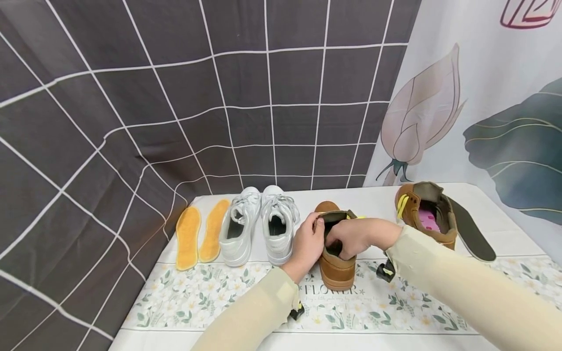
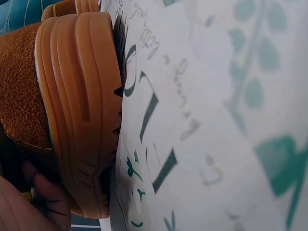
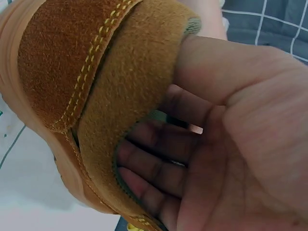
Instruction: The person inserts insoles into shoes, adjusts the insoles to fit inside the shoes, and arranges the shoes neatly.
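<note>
So, nearest of all, two cream sleeves [image 1: 259, 312] reach in from the near edge, over a white table cover [image 1: 307, 341] with a printed floral band. Just beyond, around the middle, a brown shoe [image 1: 337, 275] stands upright on its sole, heel near and toe far. The left hand [image 1: 309, 239] grips it on the left side, thumb at the collar's edge and fingers curled against the upper. The right hand [image 1: 351, 236] comes in from the right and reaches into the opening; the right wrist view shows its fingers bent and close together inside the collar, the thumb going over the edge. The fingertips are hidden, so I cannot tell whether they pinch anything or only press the lining.

Left of the gripped shoe and a little farther stand two white shoes [image 1: 279, 234], side by side with toes far. Left of those lie two orange-yellow insoles [image 1: 188, 239]. On the right, a second brown shoe [image 1: 442, 238] with yellow laces has something pink [image 1: 428, 219] inside, and a dark insole [image 1: 471, 231] lies just to its right. Farthest back hangs a dark cloth with white grid lines [image 1: 246, 87]; right of it is a white flower-printed cloth [image 1: 408, 126].
</note>
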The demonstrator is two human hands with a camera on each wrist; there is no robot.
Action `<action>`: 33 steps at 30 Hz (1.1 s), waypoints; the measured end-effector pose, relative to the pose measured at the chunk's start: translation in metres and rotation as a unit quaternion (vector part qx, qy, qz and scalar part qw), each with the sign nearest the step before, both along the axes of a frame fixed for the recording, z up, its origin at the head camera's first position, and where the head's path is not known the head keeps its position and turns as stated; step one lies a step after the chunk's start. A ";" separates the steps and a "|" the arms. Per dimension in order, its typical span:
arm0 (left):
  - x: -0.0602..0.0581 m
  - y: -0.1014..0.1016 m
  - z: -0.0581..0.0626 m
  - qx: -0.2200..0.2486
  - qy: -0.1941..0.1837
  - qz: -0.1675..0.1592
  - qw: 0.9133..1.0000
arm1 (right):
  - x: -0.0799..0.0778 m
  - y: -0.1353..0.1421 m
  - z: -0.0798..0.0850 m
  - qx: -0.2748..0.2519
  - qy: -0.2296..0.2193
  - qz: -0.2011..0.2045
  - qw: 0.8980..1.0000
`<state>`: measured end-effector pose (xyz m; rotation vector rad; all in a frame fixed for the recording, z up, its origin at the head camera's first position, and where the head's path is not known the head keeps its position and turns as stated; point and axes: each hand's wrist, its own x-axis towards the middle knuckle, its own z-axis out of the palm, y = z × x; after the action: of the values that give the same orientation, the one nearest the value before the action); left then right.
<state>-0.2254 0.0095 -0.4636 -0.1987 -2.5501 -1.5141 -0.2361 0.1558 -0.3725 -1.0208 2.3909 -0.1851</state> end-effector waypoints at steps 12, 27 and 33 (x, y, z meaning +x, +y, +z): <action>-0.001 0.000 -0.001 0.000 -0.003 -0.004 1.000 | -0.003 -0.007 -0.019 0.021 0.077 0.013 0.997; -0.001 0.001 0.000 0.044 -0.006 0.005 0.999 | 0.009 -0.015 -0.035 0.050 0.242 -0.034 0.969; 0.000 0.002 0.000 0.057 -0.012 0.010 0.998 | 0.014 -0.014 -0.038 0.044 0.275 -0.048 0.959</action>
<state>-0.2257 0.0119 -0.4639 -0.1407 -2.4674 -1.6586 -0.2224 0.1414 -0.4106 -1.0125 2.9178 0.1998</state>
